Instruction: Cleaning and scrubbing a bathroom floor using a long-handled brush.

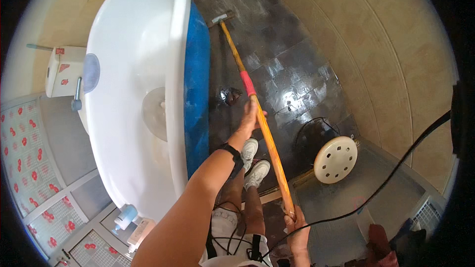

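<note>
A long wooden pole slants across the floor, with a red-pink wrap partway along it. My left hand, below a black wristband, grips it just under that wrap. My right hand is closed around the pole's near end. At the far end a short, pale crosswise head rests on the dark tiled floor; whether it is a brush or a squeegee cannot be told. The floor is wet and shiny, with whitish streaks.
A white bathtub with a blue side panel stands on the left. A floor drain opening lies beside the pole. To the right are a cream disc with holes and a tiled wall. A black cable crosses in front.
</note>
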Tool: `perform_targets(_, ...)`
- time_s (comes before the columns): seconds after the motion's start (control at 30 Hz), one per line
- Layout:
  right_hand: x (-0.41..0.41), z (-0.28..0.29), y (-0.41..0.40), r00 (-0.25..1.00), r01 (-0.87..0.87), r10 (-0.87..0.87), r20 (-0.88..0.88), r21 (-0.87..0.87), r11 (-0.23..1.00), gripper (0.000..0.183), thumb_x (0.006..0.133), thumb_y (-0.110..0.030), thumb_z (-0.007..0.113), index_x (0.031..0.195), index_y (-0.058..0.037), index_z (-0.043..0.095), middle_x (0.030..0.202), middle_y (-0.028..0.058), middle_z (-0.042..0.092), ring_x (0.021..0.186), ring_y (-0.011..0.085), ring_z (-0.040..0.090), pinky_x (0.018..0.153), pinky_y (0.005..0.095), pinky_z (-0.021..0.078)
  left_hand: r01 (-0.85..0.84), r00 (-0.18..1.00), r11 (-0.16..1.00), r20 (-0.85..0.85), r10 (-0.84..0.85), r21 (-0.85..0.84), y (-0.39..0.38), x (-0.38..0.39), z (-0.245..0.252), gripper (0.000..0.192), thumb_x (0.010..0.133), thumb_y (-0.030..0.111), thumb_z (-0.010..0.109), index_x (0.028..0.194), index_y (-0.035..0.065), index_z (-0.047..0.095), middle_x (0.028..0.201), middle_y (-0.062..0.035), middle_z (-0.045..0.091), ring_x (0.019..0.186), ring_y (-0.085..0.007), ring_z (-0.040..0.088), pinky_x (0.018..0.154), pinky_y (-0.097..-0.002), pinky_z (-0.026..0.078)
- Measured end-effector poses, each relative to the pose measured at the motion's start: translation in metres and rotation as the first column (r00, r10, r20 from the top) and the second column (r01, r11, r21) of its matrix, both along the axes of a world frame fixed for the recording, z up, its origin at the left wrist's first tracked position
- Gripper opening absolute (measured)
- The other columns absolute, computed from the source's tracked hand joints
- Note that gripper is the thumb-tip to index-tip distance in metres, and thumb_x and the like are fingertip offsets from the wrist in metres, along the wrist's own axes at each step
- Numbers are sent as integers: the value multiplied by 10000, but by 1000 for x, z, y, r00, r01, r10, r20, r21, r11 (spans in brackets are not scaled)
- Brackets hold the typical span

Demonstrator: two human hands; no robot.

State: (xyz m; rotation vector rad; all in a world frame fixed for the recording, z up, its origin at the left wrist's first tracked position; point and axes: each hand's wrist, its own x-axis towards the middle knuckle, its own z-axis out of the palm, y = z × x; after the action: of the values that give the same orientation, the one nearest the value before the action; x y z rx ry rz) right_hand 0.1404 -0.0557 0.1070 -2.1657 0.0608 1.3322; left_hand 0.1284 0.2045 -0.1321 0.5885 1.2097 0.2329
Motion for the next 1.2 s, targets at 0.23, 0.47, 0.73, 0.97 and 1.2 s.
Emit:
perform_targets(0.23, 25, -42, -26, 960, -225, 254, 116, -218, 950, 251, 707, -38, 536, 936, 38, 466, 685, 91, 525, 614, 111, 448, 566, 242, 398, 684, 416, 680, -907, -66, 264, 27, -50, -129, 659, 690, 340, 560, 1145, -38, 269, 1051, -240, 395, 905, -391, 431, 817, -402, 339)
perform_targets(0.47, 26, -51, -11, 995, -100, 96, -31, -150, 984, 207, 766, -194, 517, 848, -8, 479, 497, 61, 351, 472, 71, 331, 385, 243, 323, 632, 570, 690, -815, -107, 352, 78, -51, -155, 250, 758, 189, 445, 893, -10, 377, 785, -264, 515, 758, -381, 508, 654, -423, 400)
perform_targets(0.73, 28, -50, -8, 962, 240, -244, -119, -53, 969, 180, 768, -128, 511, 877, 12, 483, 580, -15, 390, 523, 55, 326, 413, 200, 306, 863, 370, 473, -859, -354, 177, -19, -76, -149, 297, 761, 189, 461, 951, -11, 352, 741, -239, 534, 669, -367, 534, 575, -431, 427)
perform_targets(0.97, 31, -59, -24, 999, -13, 7, -42, -142, 990, 161, 765, -137, 517, 826, 6, 474, 583, 0, 376, 540, 69, 319, 425, 210, 308, 817, 448, 543, -805, -389, 192, -80, -92, -197, 495, 773, 272, 460, 1115, -17, 249, 726, -217, 549, 653, -339, 550, 533, -394, 450)
perform_targets(1.2, 21, -65, -6, 972, -233, 222, -82, -166, 958, 174, 769, -177, 514, 785, -12, 461, 552, 30, 363, 521, 92, 311, 429, 228, 324, 533, 728, 715, -676, -115, 452, -46, -151, -236, 523, 773, 289, 455, 1125, -31, 239, 681, -203, 554, 610, -319, 555, 511, -383, 453)
